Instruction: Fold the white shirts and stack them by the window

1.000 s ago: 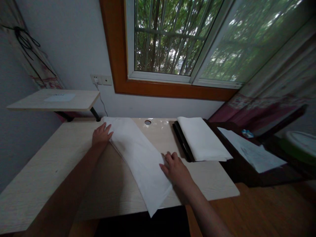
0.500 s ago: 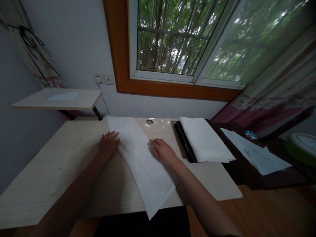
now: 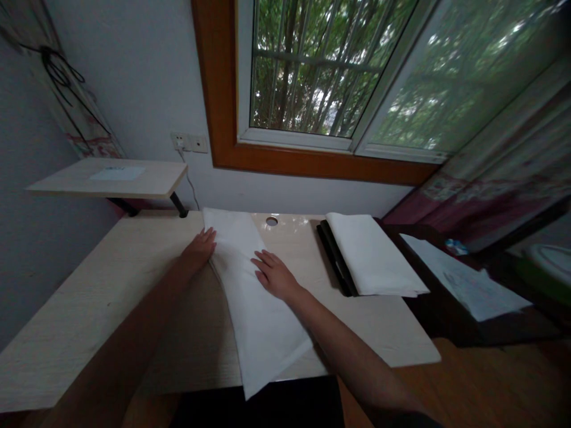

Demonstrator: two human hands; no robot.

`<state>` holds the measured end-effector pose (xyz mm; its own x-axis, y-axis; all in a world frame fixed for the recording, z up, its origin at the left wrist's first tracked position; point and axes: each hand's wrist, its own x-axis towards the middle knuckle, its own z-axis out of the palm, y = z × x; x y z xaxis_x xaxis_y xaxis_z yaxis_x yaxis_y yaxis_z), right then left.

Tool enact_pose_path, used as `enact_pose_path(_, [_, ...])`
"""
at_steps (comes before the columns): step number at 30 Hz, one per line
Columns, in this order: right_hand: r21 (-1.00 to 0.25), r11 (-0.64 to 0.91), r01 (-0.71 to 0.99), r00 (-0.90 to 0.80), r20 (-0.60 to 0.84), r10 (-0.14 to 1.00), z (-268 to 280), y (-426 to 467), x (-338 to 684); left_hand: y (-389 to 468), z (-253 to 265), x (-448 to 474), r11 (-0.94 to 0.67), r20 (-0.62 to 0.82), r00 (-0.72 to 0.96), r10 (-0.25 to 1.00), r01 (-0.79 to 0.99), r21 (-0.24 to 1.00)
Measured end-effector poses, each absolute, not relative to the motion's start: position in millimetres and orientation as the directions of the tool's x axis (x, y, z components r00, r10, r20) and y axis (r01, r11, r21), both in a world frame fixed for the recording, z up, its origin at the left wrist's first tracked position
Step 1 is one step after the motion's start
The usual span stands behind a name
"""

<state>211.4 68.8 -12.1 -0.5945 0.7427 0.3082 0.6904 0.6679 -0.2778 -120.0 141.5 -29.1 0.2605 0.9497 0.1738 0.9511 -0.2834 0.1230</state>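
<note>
A long folded white cloth (image 3: 263, 321) lies on the pale wooden desk (image 3: 178, 333), running from the back edge to the front, where its pointed corner hangs over. My left hand (image 3: 199, 248) rests at the cloth's upper left edge, fingers stretched out onto it. On the cloth's right side, my right hand (image 3: 274, 273) lies flat with its fingers spread across the surface. Neither hand grips anything. The part of the cloth beneath my right forearm is hidden.
A stack of folded white sheets (image 3: 375, 255) sits on black folders (image 3: 336, 261) at the right. A raised shelf (image 3: 156, 178) bearing a paper stands at the back left. Past the desk's right side, a printed sheet (image 3: 464, 276) lies on a dark surface. A window (image 3: 330, 71) is behind.
My right hand has moved left, farther onto the cloth, and its fingers have spread. The cloth's top end has shifted right and its front corner left, so it lies straighter.
</note>
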Motion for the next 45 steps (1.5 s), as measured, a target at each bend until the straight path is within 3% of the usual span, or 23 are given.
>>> enact_pose_path(6, [-0.269, 0.558, 0.785, -0.501, 0.255, 0.827, -11, 24, 197, 163, -19, -114, -0.281, 0.16, 0.258, 0.953, 0.95, 0.139])
enact_pose_path(11, [-0.257, 0.543, 0.8, -0.496, 0.226, 0.838, -1, 0, 186, 152, -15, -105, -0.239, 0.324, 0.18, 0.929, 0.959, 0.15])
enact_pose_path(16, [-0.322, 0.594, 0.737, -0.544, 0.239, 0.804, 21, 21, 195, 121, -16, -97, -0.259, 0.415, 0.189, 0.89, 0.959, 0.119])
enact_pose_path(22, [-0.285, 0.658, 0.697, -0.57, 0.337, 0.749, 14, 83, 199, 81, -11, -86, -0.294, 0.341, 0.225, 0.913, 0.941, 0.166])
enact_pose_path(29, [-0.221, 0.714, 0.665, -0.653, 0.294, 0.698, -4, 125, 194, 57, -16, -103, -0.404, 0.316, 0.328, 0.89, 0.889, 0.214])
enact_pose_path(45, [-0.237, 0.62, 0.748, -0.555, 0.29, 0.78, -4, 80, 232, 54, -10, -113, -0.518, 0.212, 0.48, 0.851, 0.832, 0.199])
